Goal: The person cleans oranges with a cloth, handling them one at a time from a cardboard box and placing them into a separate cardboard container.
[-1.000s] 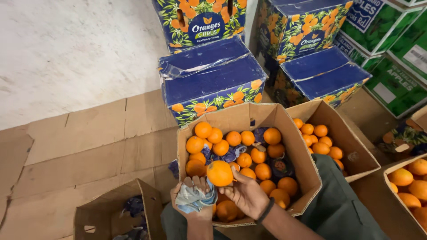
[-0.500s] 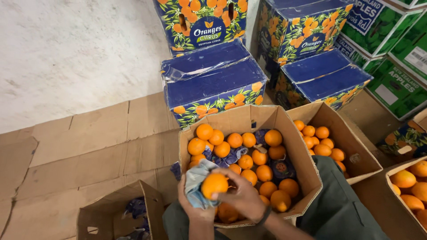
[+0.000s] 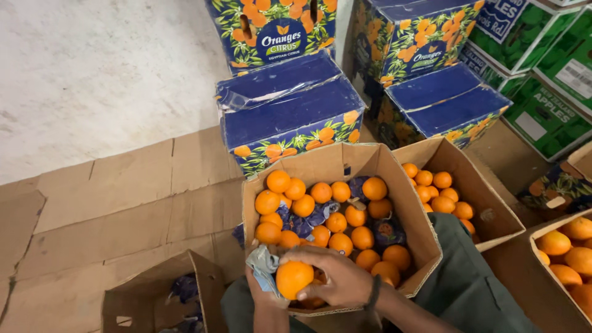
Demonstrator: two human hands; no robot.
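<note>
An open cardboard box (image 3: 407, 203) on my lap is full of oranges and dark purple wrappers. My right hand (image 3: 336, 279) grips one orange (image 3: 293, 277) from above at the box's near edge. Beneath it my left hand (image 3: 262, 290) holds a crumpled grey-blue cloth (image 3: 264, 264) against the orange's left side. Much of the left hand is hidden by the cloth and the fruit. A dark band sits on my right wrist.
A second open box of oranges (image 3: 487, 213) stands to the right, a third (image 3: 570, 246) at the far right. A small box with purple wrappers (image 3: 154, 296) lies lower left. Closed blue orange cartons (image 3: 290, 111) and green cartons (image 3: 542, 68) are stacked behind. Flattened cardboard covers the floor.
The orange came down from above the box to its near edge. The cloth closed in against it, and both hands drew together around the fruit.
</note>
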